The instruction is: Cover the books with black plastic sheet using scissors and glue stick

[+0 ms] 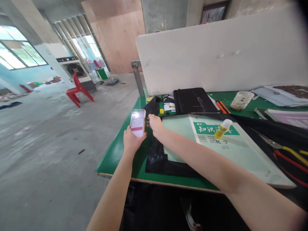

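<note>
left hand [132,141] is clasping phone [137,123], screen tilted up for viewing | right hand [155,125] is hovering empty, half-open, at phone's 3 o'clock

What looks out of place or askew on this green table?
A glue stick lies on its side across the book cover, and a small yellow cap sits loose near the black case.

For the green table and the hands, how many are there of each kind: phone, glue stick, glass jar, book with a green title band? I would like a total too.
phone, held in the left hand: 1
glue stick: 1
glass jar: 1
book with a green title band: 1
Total: 4
</note>
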A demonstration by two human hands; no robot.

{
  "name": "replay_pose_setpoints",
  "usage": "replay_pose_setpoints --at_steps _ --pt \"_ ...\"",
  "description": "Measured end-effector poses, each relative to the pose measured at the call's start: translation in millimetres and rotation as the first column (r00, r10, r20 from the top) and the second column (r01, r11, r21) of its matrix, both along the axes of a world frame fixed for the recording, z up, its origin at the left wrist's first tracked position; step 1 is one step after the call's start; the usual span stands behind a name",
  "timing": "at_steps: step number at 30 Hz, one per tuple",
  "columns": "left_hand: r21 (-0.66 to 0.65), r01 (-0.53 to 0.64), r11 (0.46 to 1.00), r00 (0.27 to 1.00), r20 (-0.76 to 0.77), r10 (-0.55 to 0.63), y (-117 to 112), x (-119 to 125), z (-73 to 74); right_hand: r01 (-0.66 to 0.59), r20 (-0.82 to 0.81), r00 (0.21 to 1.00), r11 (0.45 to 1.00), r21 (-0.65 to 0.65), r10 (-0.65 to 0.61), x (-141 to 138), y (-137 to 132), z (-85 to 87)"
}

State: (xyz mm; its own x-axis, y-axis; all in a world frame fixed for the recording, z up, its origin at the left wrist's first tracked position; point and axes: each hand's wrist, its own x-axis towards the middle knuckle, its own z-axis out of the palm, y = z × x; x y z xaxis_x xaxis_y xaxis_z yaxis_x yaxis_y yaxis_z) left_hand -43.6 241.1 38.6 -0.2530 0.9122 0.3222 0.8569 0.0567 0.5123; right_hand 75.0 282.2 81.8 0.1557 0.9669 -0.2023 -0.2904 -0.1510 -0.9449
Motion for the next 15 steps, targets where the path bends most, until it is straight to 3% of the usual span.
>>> replay_pose_setpoints --at_steps 8,15 --pt "-0.089 -0.063 0.994 0.98 -0.194 0.045 3.1 -3.8 -8.6 -0.282 0.047 0.958 0.959 -0.003 0.282 68.7 -66.6 56.5" --pt "-0.041 -0.061 0.997 0.966 -0.253 0.049 -2.7 1.3 -9.6 -0.418 0.234 0.883 0.908 0.003 0.406 114.8 -148.5 85.0"
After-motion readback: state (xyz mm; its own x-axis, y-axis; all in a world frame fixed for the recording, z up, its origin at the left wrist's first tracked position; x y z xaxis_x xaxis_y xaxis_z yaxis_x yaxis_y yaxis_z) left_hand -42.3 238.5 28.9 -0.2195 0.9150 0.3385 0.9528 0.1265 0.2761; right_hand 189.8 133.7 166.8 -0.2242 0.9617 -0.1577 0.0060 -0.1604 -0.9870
